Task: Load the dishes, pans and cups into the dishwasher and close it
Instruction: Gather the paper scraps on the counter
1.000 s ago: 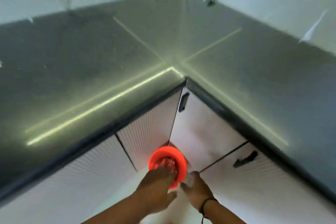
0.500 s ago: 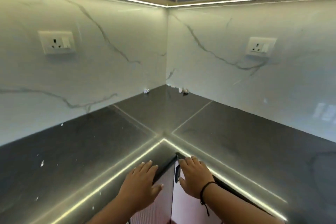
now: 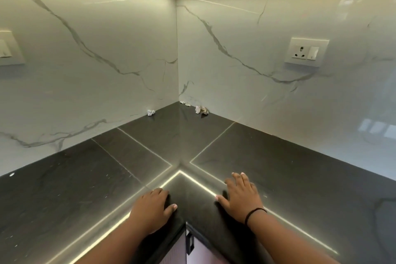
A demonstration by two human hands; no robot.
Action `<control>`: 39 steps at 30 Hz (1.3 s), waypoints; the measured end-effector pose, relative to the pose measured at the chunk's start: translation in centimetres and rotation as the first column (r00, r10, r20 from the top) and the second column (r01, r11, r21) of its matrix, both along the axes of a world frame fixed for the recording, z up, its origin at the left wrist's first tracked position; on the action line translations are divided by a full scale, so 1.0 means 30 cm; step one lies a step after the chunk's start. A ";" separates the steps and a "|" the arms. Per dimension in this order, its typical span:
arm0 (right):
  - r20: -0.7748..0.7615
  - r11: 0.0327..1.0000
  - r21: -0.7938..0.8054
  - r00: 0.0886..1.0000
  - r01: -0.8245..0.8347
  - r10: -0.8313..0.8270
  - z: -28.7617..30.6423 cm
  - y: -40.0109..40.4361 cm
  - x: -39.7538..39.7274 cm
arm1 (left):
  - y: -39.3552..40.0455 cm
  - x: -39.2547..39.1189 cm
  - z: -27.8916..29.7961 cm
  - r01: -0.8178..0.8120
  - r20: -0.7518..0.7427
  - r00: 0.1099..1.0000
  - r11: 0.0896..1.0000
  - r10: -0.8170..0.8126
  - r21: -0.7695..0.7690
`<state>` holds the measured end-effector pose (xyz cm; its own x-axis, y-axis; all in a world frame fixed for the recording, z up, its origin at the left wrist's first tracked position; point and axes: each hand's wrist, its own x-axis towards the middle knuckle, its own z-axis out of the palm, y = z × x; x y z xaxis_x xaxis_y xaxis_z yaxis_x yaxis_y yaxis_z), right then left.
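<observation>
I see both hands empty: the left hand lies loose and the right hand flat on the dark countertop, either side of its inner corner. Beneath that corner a cabinet handle shows. No dishes or dishwasher are visible, so I judge I'm between items; next I must turn and find them.

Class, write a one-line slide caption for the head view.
Both hands, left and right, rest flat on the dark corner counter, holding nothing.
</observation>
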<state>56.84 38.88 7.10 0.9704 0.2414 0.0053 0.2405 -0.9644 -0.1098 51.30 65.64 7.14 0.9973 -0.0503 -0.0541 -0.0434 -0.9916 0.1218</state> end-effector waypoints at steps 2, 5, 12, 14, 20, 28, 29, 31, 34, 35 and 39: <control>-0.018 1.000 -0.012 1.000 -0.002 0.002 -0.001 -0.027 0.109 | -0.011 0.078 -0.014 -0.020 0.041 0.999 1.000 0.020 0.013; -0.054 1.000 0.018 0.998 0.020 -0.019 0.003 -0.053 0.262 | -0.016 0.183 -0.002 -0.055 0.106 0.993 0.998 0.053 0.020; -0.046 0.997 0.062 0.998 0.037 -0.035 0.036 0.008 0.616 | 0.061 0.397 0.004 0.038 0.179 0.982 0.996 -0.051 0.079; -0.062 0.995 0.087 0.997 0.054 -0.049 0.030 0.054 0.711 | 0.105 0.488 -0.017 0.080 0.246 0.962 0.985 -0.117 0.156; -0.050 0.981 0.155 0.993 0.118 -0.112 0.003 0.196 0.978 | 0.160 0.775 0.013 0.074 0.149 0.984 0.985 -0.097 0.153; 0.067 0.971 0.179 0.983 0.157 -0.172 -0.001 0.407 1.496 | 0.369 1.253 -0.001 -0.192 0.203 0.962 0.981 0.184 0.018; 0.057 0.968 0.189 0.982 0.167 -0.181 -0.012 0.439 1.562 | 0.412 1.315 -0.010 -0.238 0.233 0.944 0.971 0.232 -0.005; 0.042 0.952 0.241 0.978 0.190 -0.206 -0.033 0.500 1.677 | 0.487 1.436 -0.033 -0.364 0.277 0.895 0.932 0.349 0.003; 0.082 0.948 0.243 0.970 0.205 -0.231 -0.085 0.583 1.789 | 0.535 1.581 -0.081 -0.493 0.239 0.841 0.870 0.485 -0.032; 0.102 0.952 0.222 0.966 0.210 -0.237 -0.095 0.608 1.815 | 0.534 1.625 -0.095 -0.508 0.235 0.826 0.857 0.513 -0.085; 0.183 0.974 0.207 0.975 0.088 -0.127 -0.113 0.697 1.937 | 0.528 1.752 -0.127 -0.467 0.259 0.836 0.875 0.484 -0.129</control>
<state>114.95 59.78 3.71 0.9662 0.1106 0.2329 0.1717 -0.9499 -0.2613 103.87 81.46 3.32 0.8726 0.4395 0.2131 0.3914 -0.8902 0.2332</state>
